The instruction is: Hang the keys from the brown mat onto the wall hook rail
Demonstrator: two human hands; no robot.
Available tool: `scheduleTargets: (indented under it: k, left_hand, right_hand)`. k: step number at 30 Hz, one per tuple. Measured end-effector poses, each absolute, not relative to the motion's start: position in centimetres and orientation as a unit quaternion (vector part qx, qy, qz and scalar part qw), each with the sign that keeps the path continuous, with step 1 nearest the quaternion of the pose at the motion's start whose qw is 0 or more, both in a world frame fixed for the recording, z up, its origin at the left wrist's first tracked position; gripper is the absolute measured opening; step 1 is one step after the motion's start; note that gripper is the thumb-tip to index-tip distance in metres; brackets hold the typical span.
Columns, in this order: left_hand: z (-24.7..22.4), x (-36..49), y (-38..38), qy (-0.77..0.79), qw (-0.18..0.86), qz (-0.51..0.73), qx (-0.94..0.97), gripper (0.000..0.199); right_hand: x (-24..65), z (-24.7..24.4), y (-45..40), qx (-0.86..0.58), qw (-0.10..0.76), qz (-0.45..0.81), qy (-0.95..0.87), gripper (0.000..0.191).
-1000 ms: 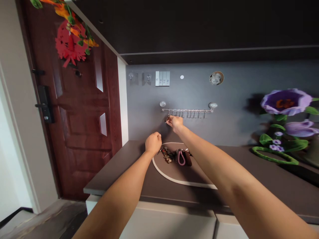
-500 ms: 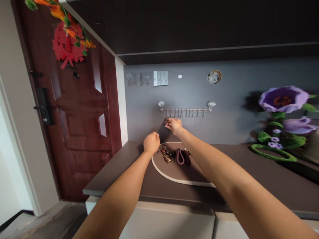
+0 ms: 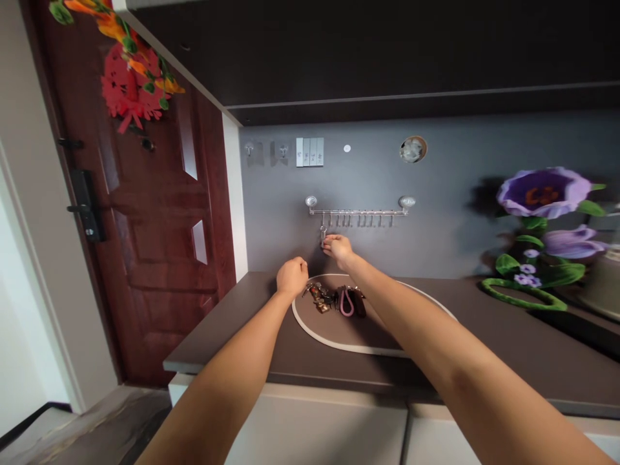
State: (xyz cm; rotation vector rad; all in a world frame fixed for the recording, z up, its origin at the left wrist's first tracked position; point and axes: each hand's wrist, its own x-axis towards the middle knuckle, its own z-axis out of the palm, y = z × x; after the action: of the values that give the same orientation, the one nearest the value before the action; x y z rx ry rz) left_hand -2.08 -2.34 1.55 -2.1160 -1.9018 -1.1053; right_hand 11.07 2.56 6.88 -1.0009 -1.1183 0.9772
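Observation:
My right hand (image 3: 338, 250) is raised to the wall, its thumb and fingers closed at a small metal key ring (image 3: 323, 237). The ring hangs at the leftmost hook of a silver hook rail (image 3: 358, 212); what dangles below it is partly behind my fingertips. My left hand (image 3: 292, 276) is curled closed above the left edge of an oval mat (image 3: 334, 340), and whatever it may hold is hidden. On the mat lie several keys (image 3: 320, 298) in a heap, with a pink loop strap (image 3: 345, 302) and a dark key holder (image 3: 359, 303) beside them.
A dark cabinet (image 3: 368, 58) overhangs the grey-brown counter (image 3: 232, 323). Purple plush flowers (image 3: 545, 194) stand at the right, a red-brown door (image 3: 155, 271) at the left. Light switches (image 3: 310, 152) and two clear hooks (image 3: 283, 151) are on the wall.
My right hand has drawn slightly down, and the key ring shows more plainly below the hook. My left hand stays curled near the mat. The view has shifted slightly.

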Motion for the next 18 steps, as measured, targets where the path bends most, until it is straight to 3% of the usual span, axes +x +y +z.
scheduleTargets:
  k: [7, 18]
  left_hand:
    - [1.7, -2.4, -2.5, -0.6, -0.008, -0.379, -0.704, 0.024]
    - [1.3, -2.9, -1.9, -0.547, -0.081, -0.342, -0.76, 0.02]
  right_hand:
    - [11.5, 5.7, -0.3, -0.455, 0.604, 0.389, -0.527, 0.012]
    - [13.9, 1.9, -3.9, -0.503, 0.406, 0.084, -0.758, 0.02]
